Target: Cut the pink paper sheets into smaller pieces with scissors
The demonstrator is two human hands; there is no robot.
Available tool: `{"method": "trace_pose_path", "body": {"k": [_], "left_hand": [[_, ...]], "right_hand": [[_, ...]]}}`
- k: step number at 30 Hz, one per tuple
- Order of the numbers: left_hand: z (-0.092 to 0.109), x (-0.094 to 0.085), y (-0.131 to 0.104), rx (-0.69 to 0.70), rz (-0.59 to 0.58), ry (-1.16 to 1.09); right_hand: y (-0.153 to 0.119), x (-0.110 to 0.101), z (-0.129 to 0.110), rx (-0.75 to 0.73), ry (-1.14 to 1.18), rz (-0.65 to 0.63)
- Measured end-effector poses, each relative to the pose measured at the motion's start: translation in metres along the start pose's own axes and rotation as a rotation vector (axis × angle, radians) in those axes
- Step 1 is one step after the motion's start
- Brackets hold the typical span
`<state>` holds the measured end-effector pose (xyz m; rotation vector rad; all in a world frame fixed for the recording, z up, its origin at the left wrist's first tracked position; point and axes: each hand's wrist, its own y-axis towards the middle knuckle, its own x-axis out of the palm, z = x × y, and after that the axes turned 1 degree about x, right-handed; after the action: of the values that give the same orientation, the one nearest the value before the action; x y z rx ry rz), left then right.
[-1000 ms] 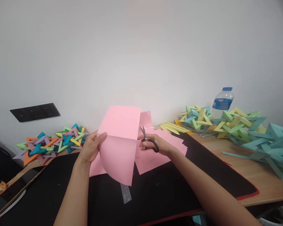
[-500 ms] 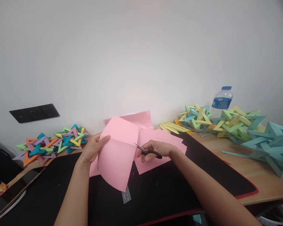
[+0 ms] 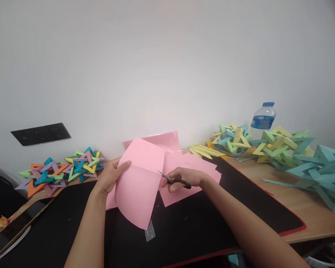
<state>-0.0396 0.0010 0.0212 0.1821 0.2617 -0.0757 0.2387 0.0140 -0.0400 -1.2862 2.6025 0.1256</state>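
Note:
A creased pink sheet (image 3: 136,190) is held up by its left side in my left hand (image 3: 111,175), the thumb on its face. My right hand (image 3: 182,176) is closed on black-handled scissors (image 3: 171,180), whose blades point left and lie at the sheet's right edge, near the crease. More pink sheets (image 3: 195,163) lie fanned out behind and under my right hand. Below the held sheet, part of a grey ruler (image 3: 150,233) shows on the black mat (image 3: 201,230).
Colourful folded-paper stars (image 3: 47,175) stand at the left, near a phone (image 3: 19,225). Green and blue paper models (image 3: 287,145) and a bottle (image 3: 264,117) are at the right. Yellow strips (image 3: 205,151) lie near the wall, by a pink pack (image 3: 164,141).
The scissors' blades have moved slightly left, over the edge of the held sheet. The sheet's lower corner has shifted a little left and down.

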Motion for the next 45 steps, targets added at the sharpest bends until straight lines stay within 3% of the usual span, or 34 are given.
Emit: {"method": "trace_pose_path", "body": {"k": [29, 45], "left_hand": [[0.0025, 0.0015, -0.0013, 0.030, 0.011, 0.096], [0.0038, 0.0009, -0.0019, 0.014, -0.007, 0.034]], "right_hand": [[0.0017, 0.0006, 0.0002, -0.039, -0.005, -0.026], [0.0035, 0.0004, 0.0067, -0.030, -0.022, 0.004]]}}
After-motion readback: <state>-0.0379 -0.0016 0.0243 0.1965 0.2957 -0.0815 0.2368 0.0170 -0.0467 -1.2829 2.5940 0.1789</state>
